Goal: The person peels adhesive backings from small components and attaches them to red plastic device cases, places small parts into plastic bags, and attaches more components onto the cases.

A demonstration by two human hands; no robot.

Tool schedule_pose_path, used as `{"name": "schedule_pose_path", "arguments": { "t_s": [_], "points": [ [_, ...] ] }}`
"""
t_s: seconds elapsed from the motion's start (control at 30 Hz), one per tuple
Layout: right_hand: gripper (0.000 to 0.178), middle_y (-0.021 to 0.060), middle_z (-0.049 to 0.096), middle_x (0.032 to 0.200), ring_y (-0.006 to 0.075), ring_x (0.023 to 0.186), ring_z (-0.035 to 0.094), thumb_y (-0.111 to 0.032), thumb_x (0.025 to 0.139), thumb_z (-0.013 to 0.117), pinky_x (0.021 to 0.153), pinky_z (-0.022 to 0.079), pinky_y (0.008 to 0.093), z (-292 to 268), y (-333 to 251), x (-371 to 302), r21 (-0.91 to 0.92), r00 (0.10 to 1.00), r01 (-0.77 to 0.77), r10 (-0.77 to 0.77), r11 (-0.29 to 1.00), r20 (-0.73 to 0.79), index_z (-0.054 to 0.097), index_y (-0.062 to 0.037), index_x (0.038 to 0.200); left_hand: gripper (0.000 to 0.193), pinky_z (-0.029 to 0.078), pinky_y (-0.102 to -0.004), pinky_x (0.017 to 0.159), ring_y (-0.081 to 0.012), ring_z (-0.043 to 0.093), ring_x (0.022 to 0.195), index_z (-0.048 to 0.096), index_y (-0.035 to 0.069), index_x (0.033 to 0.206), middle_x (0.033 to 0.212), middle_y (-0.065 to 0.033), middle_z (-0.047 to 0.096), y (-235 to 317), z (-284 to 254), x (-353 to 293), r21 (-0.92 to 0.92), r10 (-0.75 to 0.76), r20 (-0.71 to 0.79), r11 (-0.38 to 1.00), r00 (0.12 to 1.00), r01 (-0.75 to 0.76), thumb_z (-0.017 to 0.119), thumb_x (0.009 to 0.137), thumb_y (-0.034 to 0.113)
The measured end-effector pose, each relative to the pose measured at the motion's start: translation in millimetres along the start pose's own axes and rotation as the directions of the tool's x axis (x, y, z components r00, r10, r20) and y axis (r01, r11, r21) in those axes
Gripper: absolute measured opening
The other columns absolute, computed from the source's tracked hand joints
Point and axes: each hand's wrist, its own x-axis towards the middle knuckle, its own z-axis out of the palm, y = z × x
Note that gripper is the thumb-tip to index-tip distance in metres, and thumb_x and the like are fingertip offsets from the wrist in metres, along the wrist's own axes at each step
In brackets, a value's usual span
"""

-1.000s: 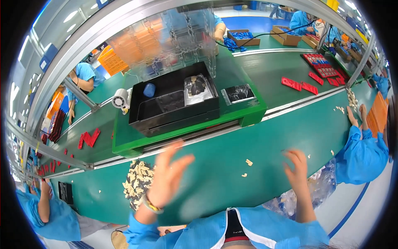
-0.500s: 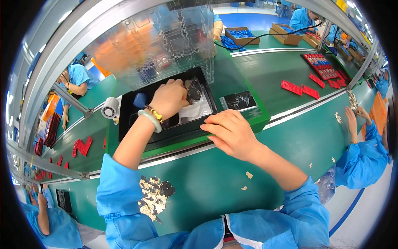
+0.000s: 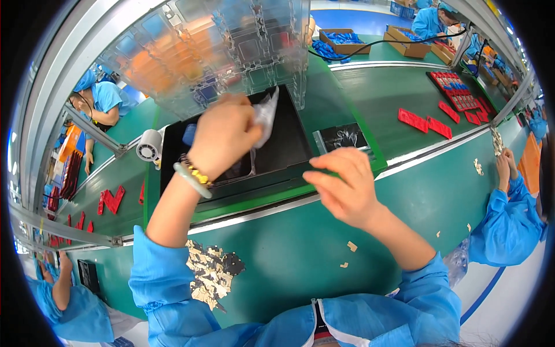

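Note:
My left hand (image 3: 226,134) pinches a clear plastic bag (image 3: 266,115) and holds it raised on edge over the black tray (image 3: 284,147). What the bag contains cannot be made out. A blue cap-like piece (image 3: 189,134) in the tray is partly covered by my left hand. By the tray's front right corner, my right hand (image 3: 347,186) hovers with loosely bent fingers apart and nothing in them. Beyond it lies another clear bag with a black sheet-like content (image 3: 341,137).
Stacked clear plastic trays (image 3: 248,52) stand behind the black tray. A small white fan (image 3: 149,146) sits at its left. Small beige and black pieces (image 3: 211,274) are heaped near my left forearm. Red parts (image 3: 413,119) lie on the green belt, and co-workers sit on both sides.
My left hand has gripped the bag that lay in the tray and lifted it toward the left. My right hand has shifted slightly right and down, staying empty.

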Motion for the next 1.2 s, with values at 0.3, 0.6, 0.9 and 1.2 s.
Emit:
{"name": "schedule_pose_path", "arguments": {
  "t_s": [0.3, 0.6, 0.9, 1.2],
  "points": [
    [0.034, 0.0068, 0.063, 0.094, 0.0264, 0.089, 0.06, -0.006, 0.075, 0.066, 0.078, 0.044, 0.0375, 20, 25, 73, 0.151, 0.989, -0.145, 0.147, 0.978, -0.008, 0.061, -0.0099, 0.108, 0.019, 0.043, -0.0346, 0.069, -0.0279, 0.055, 0.081, 0.058, -0.003, 0.073, 0.083, -0.0119, 0.056, -22, -13, -24, -0.416, -0.268, 0.044, 0.871, 0.962, 0.262, 0.067, 0.078, 0.013],
    [0.016, 0.0078, 0.06, 0.074, 0.0256, 0.069, 0.06, -0.001, 0.074, 0.066, 0.063, 0.047, 0.0315, 36, 45, 83, 0.158, 0.956, -0.154, 0.107, 0.975, 0.272, 0.06, -0.0044, 0.087, 0.019, 0.042, -0.0358, 0.067, -0.0313, 0.054, 0.076, 0.057, -0.003, 0.075, 0.083, -0.0134, 0.056, -29, -22, -35, -0.403, -0.27, -0.116, 0.892, 0.956, 0.203, 0.065, 0.08, 0.013],
    [0.013, 0.0049, 0.063, 0.079, 0.0222, 0.069, 0.062, -0.007, 0.068, 0.068, 0.058, 0.049, 0.0332, -53, 39, 24, -0.075, 0.958, 0.214, -0.224, 0.974, -0.18, 0.061, -0.0093, 0.078, 0.032, 0.043, -0.0383, 0.078, -0.0337, 0.053, 0.096, 0.06, 0.003, 0.099, 0.101, -0.0142, 0.055, 70, -20, -33, -0.156, 0.061, -0.405, 0.979, 0.912, -0.135, 0.072, 0.074, 0.02],
    [0.017, 0.0066, 0.062, 0.088, 0.0207, 0.071, 0.063, -0.007, 0.072, 0.065, 0.059, 0.053, 0.0307, -192, 32, -48, -0.349, 0.959, 0.283, -0.254, 0.893, 0.127, 0.062, -0.0088, 0.088, 0.028, 0.042, -0.0238, 0.087, -0.0066, 0.055, 0.094, 0.056, 0.001, 0.121, 0.107, -0.0019, 0.063, 200, 79, 4, -0.974, 0.015, 0.17, -0.15, 0.985, 0.171, 0.05, 0.097, 0.013]
  ]
}}
